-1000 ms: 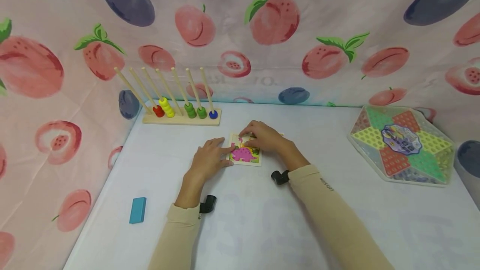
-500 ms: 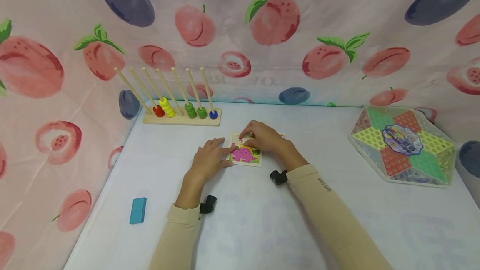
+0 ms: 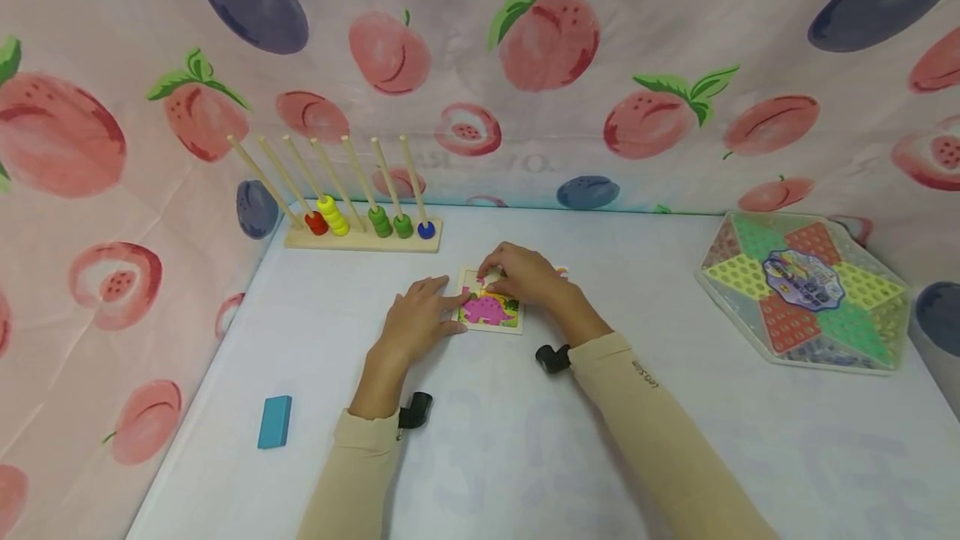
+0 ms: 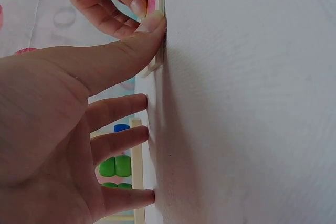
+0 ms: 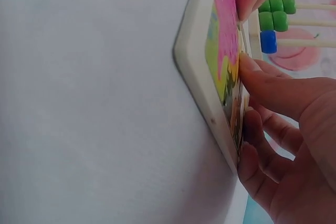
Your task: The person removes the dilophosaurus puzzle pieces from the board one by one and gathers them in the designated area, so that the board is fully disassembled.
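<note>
Puzzle board [image 3: 487,312], pale-rimmed with a pink dinosaur picture, lies flat on the white table [image 3: 480,465], between the two hands and right of the bead stand. Left hand [image 3: 415,317] is spread open at the board's left side: thumb against its near left edge, forefinger reaching onto the picture, and the other three fingers fairly straight, their tips on the table. Right hand [image 3: 531,275] arches over the board's far right part with bent fingers, thumb tip touching the picture; whether it pinches a loose piece cannot be told. Just beyond that wrist, a small colourful item [image 3: 562,272] shows, mostly hidden. At the far left stands the bead stand [image 3: 360,246], a wooden base with upright rods carrying red, yellow, green and blue beads. A blue block [image 3: 274,422] lies at the near left, well apart from the left hand. On the far right is a hexagonal game box [image 3: 806,290] with red, green and yellow sections. Fruit-printed cloth [image 3: 465,48] hangs behind the table.
</note>
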The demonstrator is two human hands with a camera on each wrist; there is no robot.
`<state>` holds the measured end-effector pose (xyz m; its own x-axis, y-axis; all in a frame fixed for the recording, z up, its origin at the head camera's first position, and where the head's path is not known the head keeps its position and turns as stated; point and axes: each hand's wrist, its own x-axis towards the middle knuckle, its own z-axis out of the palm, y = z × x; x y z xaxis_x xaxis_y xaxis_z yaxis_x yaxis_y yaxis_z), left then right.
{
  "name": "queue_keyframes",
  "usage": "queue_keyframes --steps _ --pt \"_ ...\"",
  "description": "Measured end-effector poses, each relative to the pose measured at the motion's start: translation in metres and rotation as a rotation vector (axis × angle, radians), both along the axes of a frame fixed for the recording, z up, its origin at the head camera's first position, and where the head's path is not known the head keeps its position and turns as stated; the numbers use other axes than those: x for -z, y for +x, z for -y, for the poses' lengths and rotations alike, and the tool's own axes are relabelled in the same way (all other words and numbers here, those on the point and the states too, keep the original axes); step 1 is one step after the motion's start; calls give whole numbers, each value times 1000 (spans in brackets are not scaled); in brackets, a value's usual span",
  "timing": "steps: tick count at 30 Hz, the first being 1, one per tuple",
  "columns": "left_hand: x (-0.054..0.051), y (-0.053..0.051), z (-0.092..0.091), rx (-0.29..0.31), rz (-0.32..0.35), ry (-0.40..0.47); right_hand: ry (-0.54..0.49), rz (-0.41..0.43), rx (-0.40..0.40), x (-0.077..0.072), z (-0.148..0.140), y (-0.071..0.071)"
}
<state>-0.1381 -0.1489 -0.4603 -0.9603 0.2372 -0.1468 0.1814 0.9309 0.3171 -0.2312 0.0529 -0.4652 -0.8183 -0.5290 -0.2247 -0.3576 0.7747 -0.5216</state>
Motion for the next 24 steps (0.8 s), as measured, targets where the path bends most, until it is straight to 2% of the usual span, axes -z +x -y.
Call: queue_keyframes --steps 24 --pt "2 1 1 -3 -5 5 45 -50 17 -1 1 6"
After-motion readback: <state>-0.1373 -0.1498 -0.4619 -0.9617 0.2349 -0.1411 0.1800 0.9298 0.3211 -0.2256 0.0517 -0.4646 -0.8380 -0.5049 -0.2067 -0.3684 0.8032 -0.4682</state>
